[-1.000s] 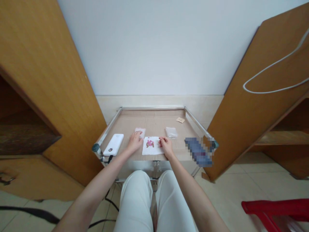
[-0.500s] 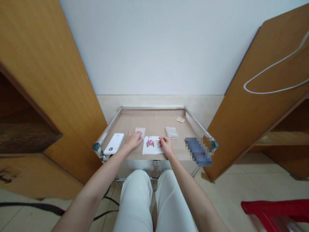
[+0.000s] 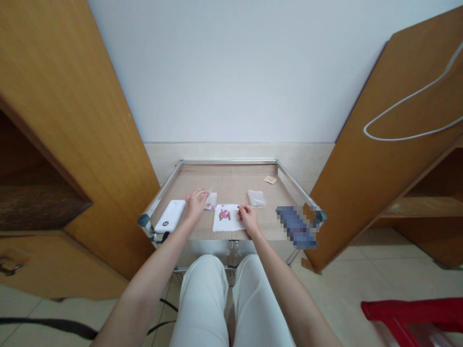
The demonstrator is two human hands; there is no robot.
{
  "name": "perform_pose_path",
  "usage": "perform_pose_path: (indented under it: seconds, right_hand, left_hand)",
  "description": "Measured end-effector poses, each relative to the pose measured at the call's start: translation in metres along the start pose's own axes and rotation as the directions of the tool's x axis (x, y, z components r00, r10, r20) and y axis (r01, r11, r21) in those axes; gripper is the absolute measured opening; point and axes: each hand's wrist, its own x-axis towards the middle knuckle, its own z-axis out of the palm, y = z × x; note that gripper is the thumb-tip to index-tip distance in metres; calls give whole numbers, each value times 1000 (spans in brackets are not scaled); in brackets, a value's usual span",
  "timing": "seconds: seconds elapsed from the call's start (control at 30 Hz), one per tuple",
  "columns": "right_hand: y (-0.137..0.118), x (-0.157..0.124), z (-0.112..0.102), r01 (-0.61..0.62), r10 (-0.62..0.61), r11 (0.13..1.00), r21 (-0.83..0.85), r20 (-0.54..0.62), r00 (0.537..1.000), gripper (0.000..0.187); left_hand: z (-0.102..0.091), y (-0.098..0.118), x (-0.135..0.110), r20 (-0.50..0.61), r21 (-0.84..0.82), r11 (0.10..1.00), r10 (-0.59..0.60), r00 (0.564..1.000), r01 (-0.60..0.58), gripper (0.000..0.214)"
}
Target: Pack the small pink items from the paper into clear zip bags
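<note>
left hand (image 3: 197, 205): fingers narrow at small clear bag (image 3: 211, 201) — cannot tell if they hold it
right hand (image 3: 248, 218): narrow pinch at edge of white paper sheet (image 3: 227, 225), cannot tell if it holds anything
pink beads (image 3: 224, 213): loose heap on sheet, between both hands
risk: careless touch may shift sheet — then beads can roll onto metal-framed tray (image 3: 227, 162)

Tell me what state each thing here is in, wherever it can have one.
left hand, fingers at the small bag, grip unclear
small clear plastic bag, partly under those fingers
right hand, fingertips over the paper's edge
white paper sheet, spread flat
small pink pieces, clustered on the paper
left wardrobe door, open
right wardrobe door, open
</note>
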Motion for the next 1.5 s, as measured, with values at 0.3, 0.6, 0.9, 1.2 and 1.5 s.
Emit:
perform_pose_path:
  seconds: [0.3, 0.6, 0.9, 1.2, 1.5]
  right_hand:
    - [2, 1, 0, 0, 0, 1000, -5, -4, 1000, 19]
    - [3, 1, 0, 15, -15, 1000, -1, -16, 1000, 18]
    - [-1, -1, 1, 49, -49, 999, -18, 7, 999, 20]
    - [-33, -15, 27, 23, -12, 999, -41, 259, 966, 26]
    - [-34, -12, 45, 117, -71, 986, -120, 331, 941, 24]
  left_hand:
    - [1, 5, -12, 102, -847, 394, -536, 838, 356, 5]
    - [6, -3, -41, 496, -808, 6, -534, 685, 589, 15]
    - [9, -18, -48, 469, -808, 166, -400, 787, 566, 27]
    - [7, -15, -51, 469, -798, 237, -333, 818, 555, 49]
    - [13, -20, -53, 414, -771, 315, -412, 812, 553, 12]
